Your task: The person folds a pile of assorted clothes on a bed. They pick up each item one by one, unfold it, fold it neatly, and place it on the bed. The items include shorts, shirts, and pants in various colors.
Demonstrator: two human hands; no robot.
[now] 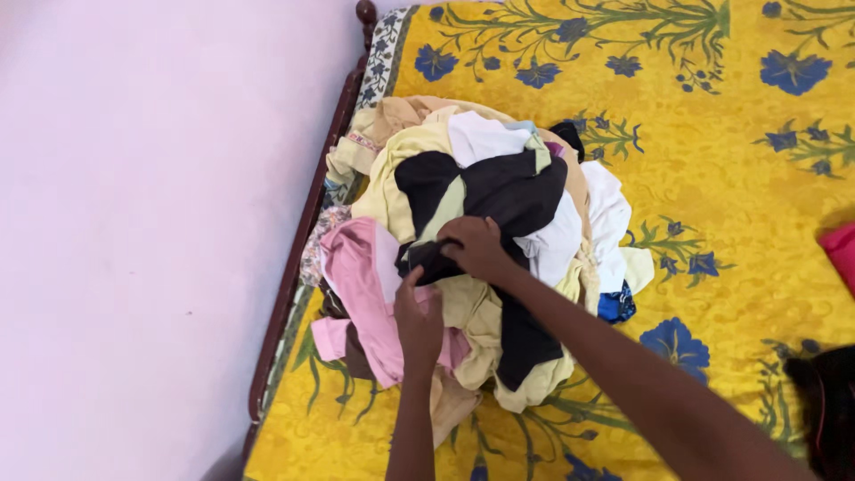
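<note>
Covering most of the view, a yellow bedsheet (712, 178) printed with blue flowers and green stems lies spread over a bed, whose dark wooden frame (303, 240) runs along a pale lilac wall (134, 223) on the left. Near that left edge of the bed sits a heap of clothes (481, 232), a loose mound of cream, white, black and pink pieces. A black garment (508, 191) lies draped across the top of the heap, and a pink garment (365, 294) hangs down its near left side; a white piece (610, 209) spills out to the right, with a small blue cloth (616, 305) just below it. The right hand (476, 248) reaches in from the lower right and has its fingers curled shut around a fold of the black garment near the heap's middle. The left hand (419, 325) comes up from below, just beside the right, resting on the pink garment with its fingers pinched on cloth at the black garment's lower edge. A bit of red fabric (842, 254) shows at the far right edge.
</note>
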